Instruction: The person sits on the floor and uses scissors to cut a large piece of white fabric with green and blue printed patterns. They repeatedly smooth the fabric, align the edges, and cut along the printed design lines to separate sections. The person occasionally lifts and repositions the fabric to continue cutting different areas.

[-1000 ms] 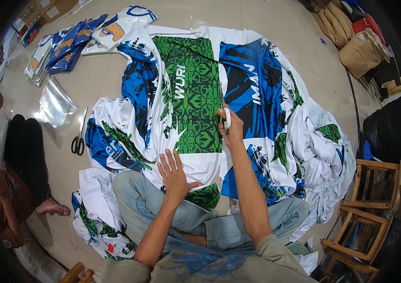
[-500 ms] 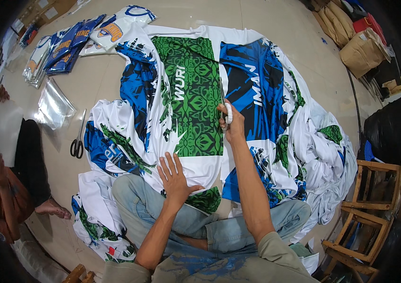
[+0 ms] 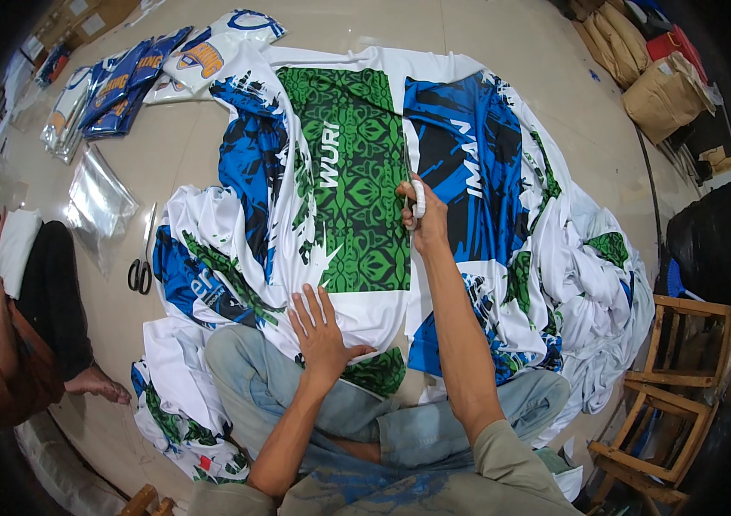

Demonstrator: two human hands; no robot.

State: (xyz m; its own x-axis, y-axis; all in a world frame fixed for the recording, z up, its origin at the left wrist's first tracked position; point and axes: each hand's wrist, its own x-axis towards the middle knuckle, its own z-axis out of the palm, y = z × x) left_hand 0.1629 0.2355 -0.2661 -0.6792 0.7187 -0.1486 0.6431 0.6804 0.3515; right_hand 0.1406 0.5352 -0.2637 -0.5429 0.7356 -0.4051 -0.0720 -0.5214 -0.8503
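A large printed jersey fabric lies spread before me, with a green patterned panel [image 3: 365, 241] and a blue and black panel [image 3: 456, 138] edged in white. My right hand [image 3: 431, 219] is closed round scissors [image 3: 419, 199] with white-wrapped handles. Their blades lie along the white strip between the two panels, partly hidden at the cloth, and the fabric below the hand is parted. My left hand [image 3: 322, 335] rests flat with fingers spread on the white border [image 3: 365, 311] under the green panel.
Black-handled scissors [image 3: 140, 268] and clear plastic sleeves [image 3: 101, 191] lie to the left, near bagged garments [image 3: 125, 86]. Bunched fabric [image 3: 598, 318] is heaped at right beside wooden frames [image 3: 671, 430]. At far left sits another person [image 3: 17, 361] with a white sheet [image 3: 18, 249].
My right hand and the scissors have shifted very slightly along the strip. My left hand stays flat. The other person's white sheet, held upright before, now looks smaller and folded or tilted.
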